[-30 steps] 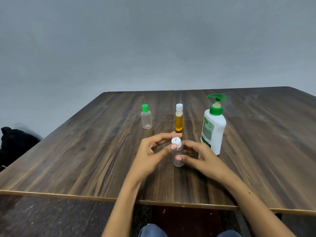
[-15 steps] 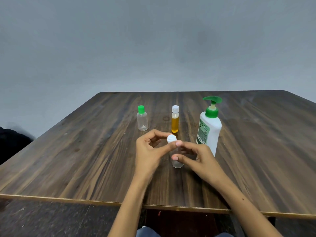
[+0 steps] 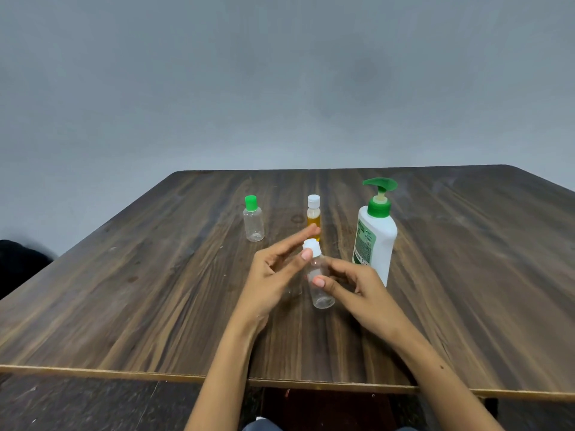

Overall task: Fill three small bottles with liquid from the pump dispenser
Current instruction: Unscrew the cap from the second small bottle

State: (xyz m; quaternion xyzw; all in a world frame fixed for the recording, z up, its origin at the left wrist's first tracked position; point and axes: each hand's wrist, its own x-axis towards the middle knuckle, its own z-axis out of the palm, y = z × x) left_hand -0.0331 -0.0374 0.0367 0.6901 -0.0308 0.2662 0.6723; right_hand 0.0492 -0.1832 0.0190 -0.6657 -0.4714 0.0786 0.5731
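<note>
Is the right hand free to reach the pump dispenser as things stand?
Probably not yet: the right hand grips the clear bottle. The path is free, though; the pump dispenser stands just beyond it, nothing between.

Single head-worn wide-angle view, facing forward and down.

The camera is looking from above the near edge of the wooden table (image 3: 155, 306) toward its far edge and the grey wall (image 3: 280, 73), framing the tabletop at close range; no second view is sharing the scene.
</note>
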